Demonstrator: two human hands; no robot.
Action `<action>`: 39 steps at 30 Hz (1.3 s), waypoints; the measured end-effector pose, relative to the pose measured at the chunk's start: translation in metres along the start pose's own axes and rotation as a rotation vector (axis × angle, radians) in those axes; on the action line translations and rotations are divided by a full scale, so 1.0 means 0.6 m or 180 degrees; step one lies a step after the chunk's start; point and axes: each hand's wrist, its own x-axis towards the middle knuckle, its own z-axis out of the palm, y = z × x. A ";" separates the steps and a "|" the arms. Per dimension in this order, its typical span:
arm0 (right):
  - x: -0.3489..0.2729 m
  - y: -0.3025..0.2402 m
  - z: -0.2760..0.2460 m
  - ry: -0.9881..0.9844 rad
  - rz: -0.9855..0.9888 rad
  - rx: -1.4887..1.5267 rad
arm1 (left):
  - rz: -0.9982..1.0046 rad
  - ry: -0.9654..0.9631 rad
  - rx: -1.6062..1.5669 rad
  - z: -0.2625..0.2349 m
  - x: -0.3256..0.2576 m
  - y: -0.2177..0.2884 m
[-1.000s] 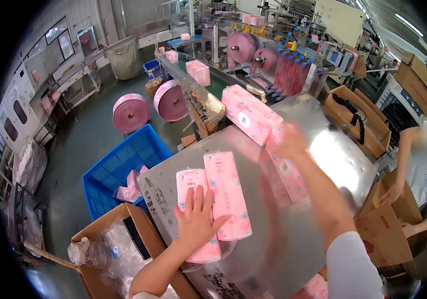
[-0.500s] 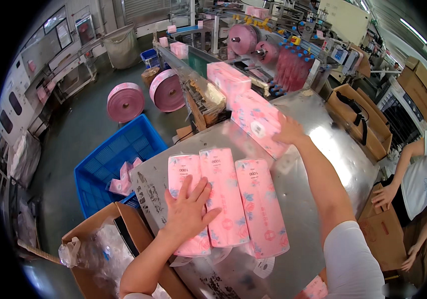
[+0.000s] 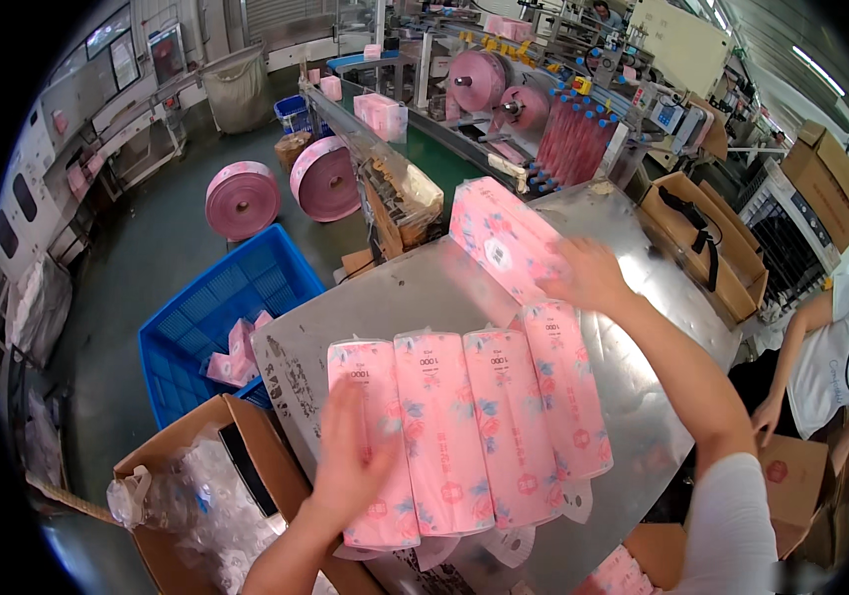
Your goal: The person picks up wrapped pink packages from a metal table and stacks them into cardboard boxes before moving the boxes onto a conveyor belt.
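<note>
Several long pink floral tissue packs (image 3: 444,436) lie side by side on the metal table (image 3: 370,307) in front of me. My left hand (image 3: 353,466), slightly blurred, is over the leftmost pack with its fingers stretched out and thumb apart; whether it presses on the wrapping I cannot tell. Beyond the right end of the row, my right hand (image 3: 593,273) grips the right end of another tissue pack (image 3: 497,233), which is tilted with a white oval label showing. Its far end reaches toward the end of the conveyor.
A conveyor (image 3: 439,149) carries more pink packs (image 3: 380,117) at the back. At left stand a blue crate (image 3: 172,332) and a carton (image 3: 172,436) of clear plastic. Open cartons (image 3: 707,238) line the right, where a co-worker (image 3: 836,347) stands. Pink rolls (image 3: 243,201) rest on the floor.
The row has gained a pack at its right end. The pack that sat behind the held one at the conveyor's end no longer shows there. My left hand's fingers have drawn closer together.
</note>
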 end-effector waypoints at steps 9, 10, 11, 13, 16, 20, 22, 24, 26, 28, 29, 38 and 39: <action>0.033 0.084 0.135 -0.1057 0.1649 0.0628 | -0.3237 -0.1613 -0.2180 -0.038 -0.023 -0.066; 0.006 0.097 0.110 -0.1128 0.1567 0.0658 | -0.3448 -0.1773 -0.2134 -0.042 -0.025 -0.070; -0.032 0.108 0.077 -0.1580 0.1365 0.0820 | -0.3536 -0.1970 -0.2128 -0.048 -0.024 -0.069; -0.097 0.099 -0.010 -0.2850 0.0965 0.1859 | -0.3711 -0.2325 -0.2092 -0.056 -0.008 -0.060; -0.218 0.100 -0.016 -0.3493 0.2034 0.2886 | -0.3520 -0.2506 -0.2379 -0.036 0.008 -0.081; -0.318 0.081 0.029 -0.2505 0.2804 0.4164 | -0.3482 -0.2080 -0.2642 -0.007 0.006 -0.078; -0.382 0.082 0.043 -0.2309 0.3173 0.4652 | -0.3685 -0.2025 -0.2876 -0.003 -0.013 -0.065; -0.458 0.075 0.038 -0.1922 0.3398 0.5046 | -0.3764 -0.1973 -0.2966 0.000 -0.035 -0.043; -0.542 0.065 0.015 -0.1318 0.3502 0.5306 | -0.3708 -0.1972 -0.2929 0.013 -0.052 -0.011; -0.633 0.061 -0.034 -0.0653 0.3695 0.5196 | -0.3318 -0.1916 -0.2799 0.031 -0.046 0.039; -0.684 0.055 -0.066 -0.0320 0.3822 0.5125 | -0.3133 -0.1916 -0.2730 0.041 -0.043 0.069; -1.242 -0.038 -0.343 0.2019 0.4334 0.5400 | -0.1281 -0.4107 -0.2949 0.225 -0.169 0.403; -1.311 -0.068 -0.345 0.1953 0.4591 0.5389 | -0.1512 -0.4552 -0.2842 0.260 -0.211 0.416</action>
